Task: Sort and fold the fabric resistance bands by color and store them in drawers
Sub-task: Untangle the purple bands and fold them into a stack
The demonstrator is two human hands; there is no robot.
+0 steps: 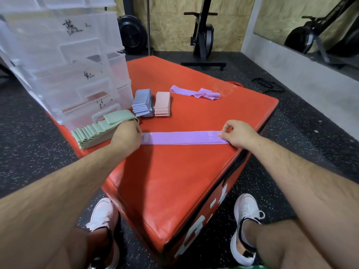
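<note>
On the red plyo box (174, 181), the left hand (127, 135) and right hand (238, 133) hold the ends of a flat purple band (180, 137). Folded green stack (95, 133), blue stack (142, 103) and pink stack (162, 104) lie farther back on the box.

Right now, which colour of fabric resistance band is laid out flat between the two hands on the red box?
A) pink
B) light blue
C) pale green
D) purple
D: the long purple fabric band lies flat across the red padded box, with the left hand holding one end and the right hand pinching the other.
</note>
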